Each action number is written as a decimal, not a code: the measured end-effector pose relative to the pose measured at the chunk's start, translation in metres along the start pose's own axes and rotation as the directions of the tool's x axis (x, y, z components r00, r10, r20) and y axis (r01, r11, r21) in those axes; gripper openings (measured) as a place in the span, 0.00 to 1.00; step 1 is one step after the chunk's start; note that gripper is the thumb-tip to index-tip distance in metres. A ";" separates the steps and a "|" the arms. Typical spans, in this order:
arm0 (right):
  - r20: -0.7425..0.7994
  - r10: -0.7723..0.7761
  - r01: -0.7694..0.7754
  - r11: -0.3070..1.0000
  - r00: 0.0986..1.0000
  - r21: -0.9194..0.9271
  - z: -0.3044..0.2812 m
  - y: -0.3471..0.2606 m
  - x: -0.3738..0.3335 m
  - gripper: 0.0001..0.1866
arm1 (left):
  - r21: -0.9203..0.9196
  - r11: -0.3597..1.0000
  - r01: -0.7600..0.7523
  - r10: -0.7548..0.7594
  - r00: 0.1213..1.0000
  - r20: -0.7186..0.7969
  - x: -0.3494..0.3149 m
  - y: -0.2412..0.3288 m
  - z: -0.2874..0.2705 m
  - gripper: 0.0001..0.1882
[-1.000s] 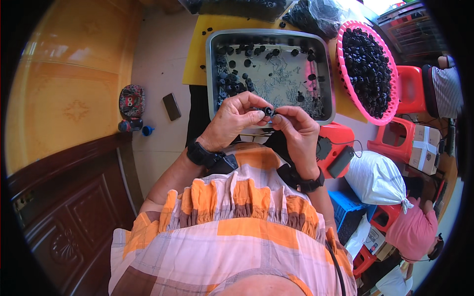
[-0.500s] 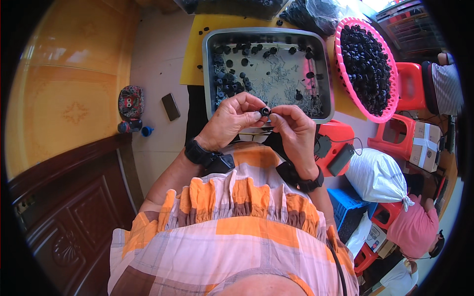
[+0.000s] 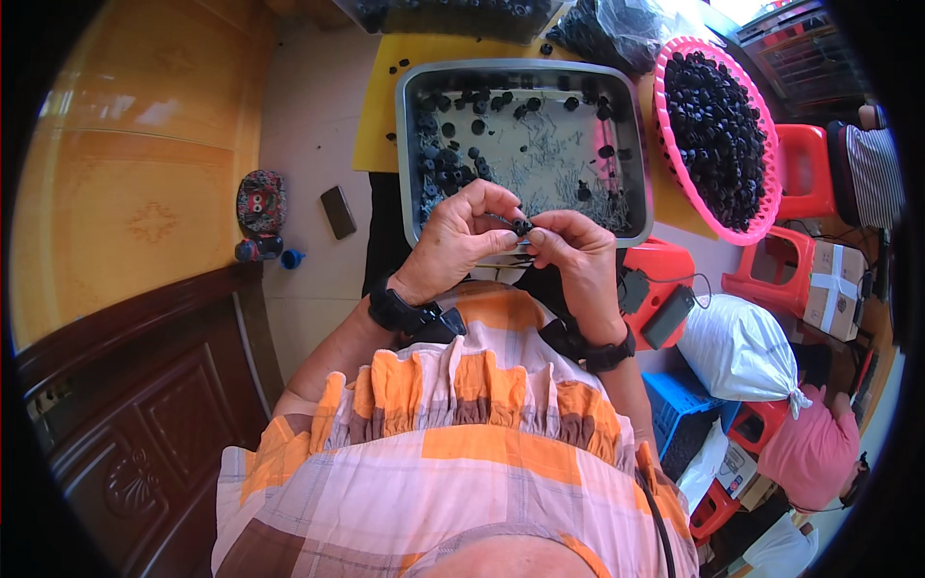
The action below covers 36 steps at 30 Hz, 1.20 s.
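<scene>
My left hand (image 3: 461,238) pinches a small round black plastic part (image 3: 521,227) between thumb and forefinger, above the near edge of a metal tray (image 3: 644,207). Against the right side of that part, the thumb and forefinger of my right hand (image 3: 576,252) are pressed together. Whatever lies between those right fingertips is too small to make out. Inside the tray are more black plastic parts (image 3: 445,164), mostly along the left and far sides, and many thin metal pins (image 3: 549,125) scattered over its floor.
A pink basket (image 3: 768,173) heaped with black parts stands right of the tray on the yellow tabletop (image 3: 378,116). Red stools (image 3: 805,169), a white sack (image 3: 737,347) and a blue crate (image 3: 674,400) are farther right. A phone (image 3: 337,213) lies on the floor. Other people sit at the right.
The black part has tilted between my fingertips and sits slightly lower. My hands stay together at nearly the same place; the whole view has shifted a little.
</scene>
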State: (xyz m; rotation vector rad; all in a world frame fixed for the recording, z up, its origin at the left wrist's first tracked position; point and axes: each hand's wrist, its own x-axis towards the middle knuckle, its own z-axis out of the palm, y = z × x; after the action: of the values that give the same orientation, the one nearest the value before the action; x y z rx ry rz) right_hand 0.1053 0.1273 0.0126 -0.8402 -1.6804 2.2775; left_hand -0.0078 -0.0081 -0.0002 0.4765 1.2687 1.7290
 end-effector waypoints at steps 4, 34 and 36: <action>0.016 0.066 -0.067 0.992 0.998 0.107 -0.003 0.001 0.002 0.05 | 0.057 0.998 0.031 -0.030 0.999 -0.025 0.001 0.003 0.004 0.15; 0.170 0.169 -0.195 0.969 0.971 0.151 -0.015 -0.003 0.007 0.03 | 0.577 0.802 -0.154 0.192 0.981 -0.006 0.004 0.014 0.013 0.22; 0.179 0.178 -0.204 0.969 0.968 0.140 -0.013 -0.003 0.006 0.03 | 0.598 0.782 -0.175 0.215 0.977 0.006 0.004 0.014 0.013 0.21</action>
State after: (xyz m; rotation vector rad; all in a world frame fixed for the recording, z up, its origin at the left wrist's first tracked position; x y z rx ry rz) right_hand 0.1070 0.1416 0.0111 -0.8314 -1.5129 2.6377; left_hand -0.0065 0.0016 0.0171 0.9542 1.8743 1.4829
